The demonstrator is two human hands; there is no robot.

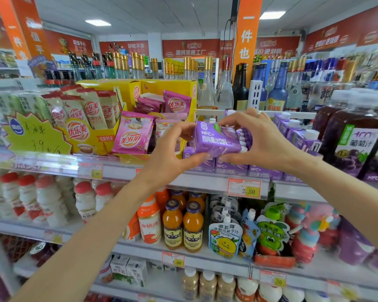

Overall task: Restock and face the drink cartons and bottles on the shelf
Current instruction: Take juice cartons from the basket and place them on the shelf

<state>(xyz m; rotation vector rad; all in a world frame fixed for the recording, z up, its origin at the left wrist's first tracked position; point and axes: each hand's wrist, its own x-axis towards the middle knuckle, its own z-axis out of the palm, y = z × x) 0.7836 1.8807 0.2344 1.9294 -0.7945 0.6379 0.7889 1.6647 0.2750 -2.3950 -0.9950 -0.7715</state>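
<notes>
A purple drink carton (216, 140) with white lettering lies on its side in the air, just above the upper shelf. My left hand (172, 153) grips its left end and my right hand (260, 140) grips its right end. Below and behind it, a row of matching purple cartons (258, 170) stands on the upper shelf (196, 179). More of them with white caps (297, 134) run back to the right. Dark grape juice bottles (354, 136) stand at the right end of that shelf.
Yellow display boxes of milk-tea sachets (100, 118) and pink packets (133, 136) fill the upper shelf's left. The shelf below holds white yoghurt bottles (39, 197), orange juice bottles (182, 223) and spouted pouches (225, 238). Glass liquor bottles (207, 83) line the top behind.
</notes>
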